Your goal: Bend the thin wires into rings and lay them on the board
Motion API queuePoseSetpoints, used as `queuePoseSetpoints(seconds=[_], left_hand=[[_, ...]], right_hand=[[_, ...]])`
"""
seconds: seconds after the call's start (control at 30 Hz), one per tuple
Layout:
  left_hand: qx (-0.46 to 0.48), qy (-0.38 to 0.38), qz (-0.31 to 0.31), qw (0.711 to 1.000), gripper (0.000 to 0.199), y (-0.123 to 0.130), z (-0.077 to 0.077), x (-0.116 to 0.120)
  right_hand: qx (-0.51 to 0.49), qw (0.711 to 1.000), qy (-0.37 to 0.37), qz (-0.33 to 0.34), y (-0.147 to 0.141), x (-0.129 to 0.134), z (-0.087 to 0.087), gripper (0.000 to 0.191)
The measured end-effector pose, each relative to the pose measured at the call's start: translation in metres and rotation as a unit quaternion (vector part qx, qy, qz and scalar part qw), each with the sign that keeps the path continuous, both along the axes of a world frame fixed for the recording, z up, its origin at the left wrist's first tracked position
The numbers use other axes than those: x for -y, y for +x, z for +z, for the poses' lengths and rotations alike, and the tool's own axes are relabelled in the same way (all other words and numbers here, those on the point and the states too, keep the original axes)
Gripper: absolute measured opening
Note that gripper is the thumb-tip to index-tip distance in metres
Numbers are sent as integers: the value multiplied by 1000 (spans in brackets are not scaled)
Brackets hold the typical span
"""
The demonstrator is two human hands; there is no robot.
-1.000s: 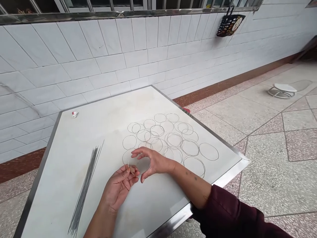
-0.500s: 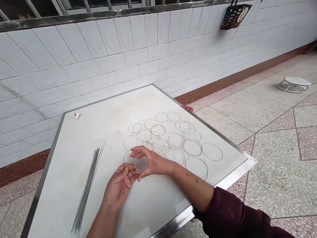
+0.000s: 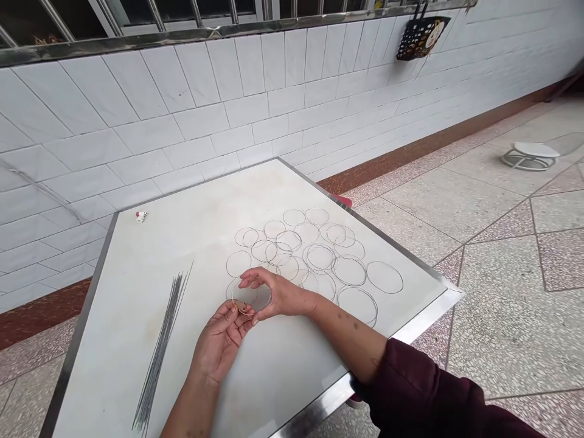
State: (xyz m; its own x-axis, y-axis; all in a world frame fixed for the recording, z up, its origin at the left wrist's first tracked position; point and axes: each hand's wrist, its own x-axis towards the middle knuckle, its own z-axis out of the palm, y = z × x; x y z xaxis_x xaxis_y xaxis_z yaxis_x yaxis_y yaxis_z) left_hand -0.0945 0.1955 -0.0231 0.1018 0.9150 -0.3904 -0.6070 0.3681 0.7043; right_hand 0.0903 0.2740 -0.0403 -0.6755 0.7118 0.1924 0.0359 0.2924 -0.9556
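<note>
Holding a thin wire loop (image 3: 233,294) over the near part of the table, we see its curve span the space between the two hands. The left hand (image 3: 218,340) faces palm up, thumb and index finger closed in a pinch on the loop's near side, its other fingers loosely curled. At the same fingertips sits a small brown piece (image 3: 241,307), too small for us to identify. The right hand (image 3: 285,296) arches in a wide C, thumb well apart from the fingers; the loop's far side runs close to its palm, but we cannot tell whether it grips the wire. To work well here, we judge, the left pinch should be firm and fixed, while the right hand guides the curve lightly, since wire this thin probably springs or kinks under uneven pressure. We would also keep the loop clear of the finished-looking rings (image 3: 334,271) lying flat and partly overlapping just beyond the hands. To the left lies a bundle of straight wires (image 3: 162,347); farther off, near the corner of the white table (image 3: 205,213), rests a small red-and-white object (image 3: 141,216).
</note>
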Motion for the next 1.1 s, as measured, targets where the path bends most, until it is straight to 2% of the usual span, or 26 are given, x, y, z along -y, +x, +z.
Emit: queuePoseSetpoints(seconds=[0.33, 0.5, 0.83, 1.1], left_hand=[[13, 4, 22, 1000, 5, 3, 6, 1], [36, 7, 25, 999, 10, 1, 3, 1], [8, 13, 46, 999, 14, -2, -2, 0], [0, 28, 86, 996, 21, 3, -4, -1]], right_hand=[[-8, 1000, -1, -7, 2, 0, 1, 90], [-14, 1000, -4, -6, 2, 1, 3, 92], [-55, 998, 16, 33, 2, 0, 11, 88], [-92, 996, 14, 14, -3, -1, 2, 94]])
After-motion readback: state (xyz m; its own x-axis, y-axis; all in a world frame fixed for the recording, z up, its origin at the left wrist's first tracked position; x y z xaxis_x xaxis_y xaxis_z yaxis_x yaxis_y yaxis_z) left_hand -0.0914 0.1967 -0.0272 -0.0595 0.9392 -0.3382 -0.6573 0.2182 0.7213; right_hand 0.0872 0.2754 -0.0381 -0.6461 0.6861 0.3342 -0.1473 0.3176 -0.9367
